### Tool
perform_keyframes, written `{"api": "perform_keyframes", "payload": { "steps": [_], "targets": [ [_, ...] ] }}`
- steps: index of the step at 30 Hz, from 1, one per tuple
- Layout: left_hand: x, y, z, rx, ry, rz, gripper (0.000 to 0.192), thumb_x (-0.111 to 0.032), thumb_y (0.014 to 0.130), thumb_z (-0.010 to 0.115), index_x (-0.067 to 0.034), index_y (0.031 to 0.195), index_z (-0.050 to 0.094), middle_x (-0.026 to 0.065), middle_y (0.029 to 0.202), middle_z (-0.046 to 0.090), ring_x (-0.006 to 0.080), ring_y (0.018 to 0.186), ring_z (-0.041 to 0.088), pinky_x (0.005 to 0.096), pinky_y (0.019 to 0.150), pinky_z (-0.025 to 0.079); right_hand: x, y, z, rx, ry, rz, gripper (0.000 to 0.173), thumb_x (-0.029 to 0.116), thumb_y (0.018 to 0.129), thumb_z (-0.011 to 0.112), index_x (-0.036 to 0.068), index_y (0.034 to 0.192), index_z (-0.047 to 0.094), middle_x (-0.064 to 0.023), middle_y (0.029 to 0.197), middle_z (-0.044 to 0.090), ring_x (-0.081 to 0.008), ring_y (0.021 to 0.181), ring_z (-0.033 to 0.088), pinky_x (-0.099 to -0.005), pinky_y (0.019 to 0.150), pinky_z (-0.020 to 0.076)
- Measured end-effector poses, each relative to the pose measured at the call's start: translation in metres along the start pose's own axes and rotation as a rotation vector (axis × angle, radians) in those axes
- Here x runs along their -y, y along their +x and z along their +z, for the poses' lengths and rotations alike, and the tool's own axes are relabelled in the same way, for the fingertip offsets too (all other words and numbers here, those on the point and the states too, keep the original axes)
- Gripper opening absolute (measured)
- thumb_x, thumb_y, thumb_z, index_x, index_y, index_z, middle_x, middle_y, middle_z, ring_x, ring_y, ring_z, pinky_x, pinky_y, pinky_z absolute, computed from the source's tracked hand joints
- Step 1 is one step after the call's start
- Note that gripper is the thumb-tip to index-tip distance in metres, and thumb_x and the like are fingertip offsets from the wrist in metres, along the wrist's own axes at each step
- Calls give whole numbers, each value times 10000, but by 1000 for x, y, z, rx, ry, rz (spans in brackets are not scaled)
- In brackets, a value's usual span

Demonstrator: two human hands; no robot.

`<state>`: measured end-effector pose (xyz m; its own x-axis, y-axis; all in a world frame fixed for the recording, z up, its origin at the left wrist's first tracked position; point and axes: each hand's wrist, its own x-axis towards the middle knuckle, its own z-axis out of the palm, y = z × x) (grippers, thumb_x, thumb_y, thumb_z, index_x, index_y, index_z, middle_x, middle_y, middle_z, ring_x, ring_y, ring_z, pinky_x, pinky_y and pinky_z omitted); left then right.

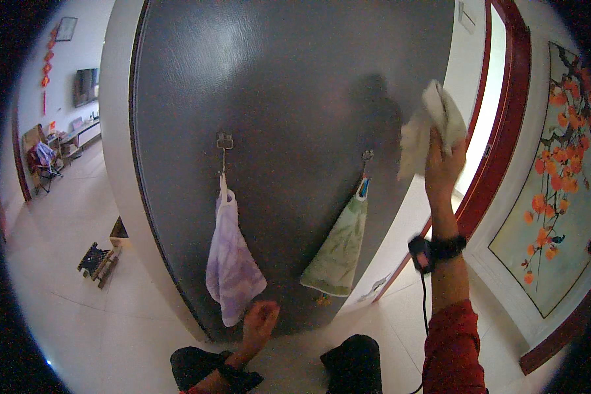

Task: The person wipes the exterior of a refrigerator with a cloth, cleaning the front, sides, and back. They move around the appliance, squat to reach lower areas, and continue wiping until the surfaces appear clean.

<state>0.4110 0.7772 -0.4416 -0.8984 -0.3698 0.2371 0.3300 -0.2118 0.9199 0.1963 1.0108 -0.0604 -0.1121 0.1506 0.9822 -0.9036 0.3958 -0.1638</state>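
My right hand (443, 160) is raised at the right edge of a dark grey panel (295, 113), gripping a pale cloth (443, 106) that is slightly blurred. My left hand (262, 317) is low, its fingers curled, just beneath a purple towel (231, 266); no object shows in it. That towel hangs by a loop from a metal hook (224, 143) on the panel. To its right a green towel (340, 251) hangs from a smaller hook (368, 155). Dark straps circle both wrists, and a cable runs down from the right one.
A red door frame (509, 118) and a painting of orange fruit (551, 182) are at the right. On the left, a small low stool (98, 263) stands on the tiled floor (74, 315), with a chair (44, 157) and a wall television (86, 87) farther back.
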Motion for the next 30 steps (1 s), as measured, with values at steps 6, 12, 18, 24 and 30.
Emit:
{"api": "perform_keyframes", "payload": {
  "steps": [6,12,18,24,30],
  "targets": [
    [17,5,3,43,200,131,201,-134,956,587,-49,1135,552,22,940,635,74,767,537,235,666,463,14,36,102,-184,-215,-289,413,54,874,615,58,1280,538,-162,1230,608,-343,1125,593,-390,958,475],
    [23,9,0,18,408,-25,216,-158,965,570,-29,1138,550,64,993,660,94,774,562,251,681,482,95,-22,169,-2,148,-611,504,60,800,666,108,1293,570,-143,1275,584,-337,1220,523,-444,1054,384],
    [21,8,-4,38,334,-86,243,-190,970,569,-21,1142,546,77,1007,655,96,788,561,257,677,483,100,-21,161,108,-95,-847,521,99,774,694,212,1274,596,-90,1318,545,-335,1267,475,-491,1071,355],
    [51,11,-24,60,211,-182,247,-202,966,580,-38,1148,545,65,1000,649,94,795,560,246,676,478,-1,28,107,13,-204,-642,552,30,799,664,132,1325,531,-130,1371,501,-337,1259,483,-419,1044,411],
    [67,13,-16,90,95,-47,232,-210,971,576,-57,1143,545,47,973,645,93,817,566,245,671,470,-73,53,63,-221,-338,-146,502,-77,797,538,10,1290,497,-188,1268,543,-374,1188,512,-409,1030,399]
  ]
}}
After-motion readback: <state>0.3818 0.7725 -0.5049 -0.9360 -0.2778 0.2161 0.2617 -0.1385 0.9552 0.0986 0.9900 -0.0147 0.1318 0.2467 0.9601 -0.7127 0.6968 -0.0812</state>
